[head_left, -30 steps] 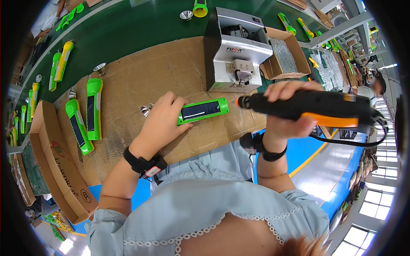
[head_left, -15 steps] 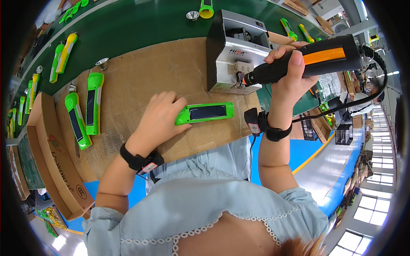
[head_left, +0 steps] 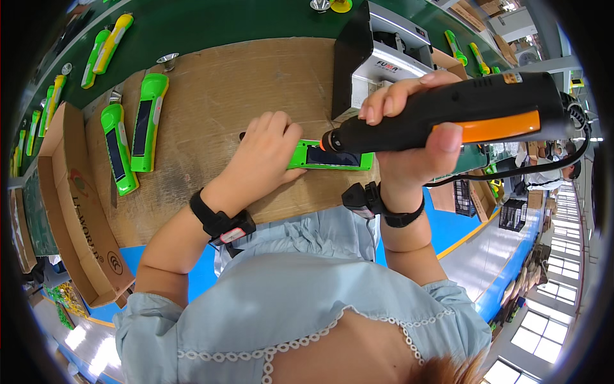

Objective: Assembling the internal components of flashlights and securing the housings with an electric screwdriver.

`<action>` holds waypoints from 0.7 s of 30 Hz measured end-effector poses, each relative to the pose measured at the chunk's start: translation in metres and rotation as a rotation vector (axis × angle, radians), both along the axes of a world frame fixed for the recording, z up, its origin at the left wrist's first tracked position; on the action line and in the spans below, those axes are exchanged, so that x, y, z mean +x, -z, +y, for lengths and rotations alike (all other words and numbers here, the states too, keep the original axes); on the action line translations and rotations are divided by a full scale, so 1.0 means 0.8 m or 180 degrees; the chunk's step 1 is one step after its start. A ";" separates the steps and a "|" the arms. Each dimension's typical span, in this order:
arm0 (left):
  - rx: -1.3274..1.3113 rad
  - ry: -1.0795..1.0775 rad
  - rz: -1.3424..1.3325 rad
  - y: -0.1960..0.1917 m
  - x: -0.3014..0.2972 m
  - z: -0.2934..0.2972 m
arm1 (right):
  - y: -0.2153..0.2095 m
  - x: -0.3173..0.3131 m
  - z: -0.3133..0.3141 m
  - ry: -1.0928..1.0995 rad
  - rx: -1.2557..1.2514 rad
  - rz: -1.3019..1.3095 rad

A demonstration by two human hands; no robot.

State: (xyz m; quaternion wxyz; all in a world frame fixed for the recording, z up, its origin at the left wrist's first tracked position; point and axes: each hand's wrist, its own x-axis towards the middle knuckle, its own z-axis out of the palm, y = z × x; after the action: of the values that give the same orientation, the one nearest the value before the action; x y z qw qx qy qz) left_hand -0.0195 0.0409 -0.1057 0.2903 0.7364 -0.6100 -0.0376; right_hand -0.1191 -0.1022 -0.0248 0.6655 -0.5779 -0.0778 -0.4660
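My left hand [head_left: 265, 150] is closed around one end of a green flashlight [head_left: 342, 158] lying sideways on the cardboard sheet [head_left: 236, 77]. A dark solar panel faces up on its visible side; the gripped end is hidden under my fingers. In my right hand [head_left: 409, 165] is a black electric screwdriver [head_left: 480, 105] with an orange lever, my thumb below the lever and fingers over the top. Its tip appears over the flashlight near the panel's left end; I cannot tell whether they touch. Beyond it stands a grey and black screw feeder [head_left: 400, 54], partly hidden by my right hand.
Two green flashlights [head_left: 148, 121] lie at the left of the cardboard, beside an open cardboard box [head_left: 80, 224]. A small silver reflector cup [head_left: 167, 61] sits at the far edge. More green and yellow flashlights [head_left: 114, 43] lie on the green table. A black cable [head_left: 537, 174] trails from the screwdriver.
My right hand has brought the screwdriver from the screw feeder leftward and nearer to me, over the flashlight. The left hand keeps its hold on the flashlight. The whole view has shifted slightly.
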 end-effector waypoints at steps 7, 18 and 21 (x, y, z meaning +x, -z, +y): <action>-0.0063 -0.0013 -0.0012 0.002 -0.002 0.002 | 0.018 0.018 0.008 -0.0136 -0.0050 0.0090; -0.0068 -0.0105 -0.0060 0.009 0.002 0.001 | 0.007 0.032 0.019 -0.0028 -0.0326 0.0819; -0.0055 -0.0117 0.0083 0.010 -0.003 0.001 | 0.023 0.034 0.016 0.0197 -0.0667 0.1042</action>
State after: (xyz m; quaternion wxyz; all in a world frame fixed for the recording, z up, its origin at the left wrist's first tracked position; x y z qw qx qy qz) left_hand -0.0219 0.0417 -0.1138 0.3052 0.7444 -0.5928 -0.0365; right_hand -0.0920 -0.0898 -0.0434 0.5908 -0.7142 0.0011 -0.3754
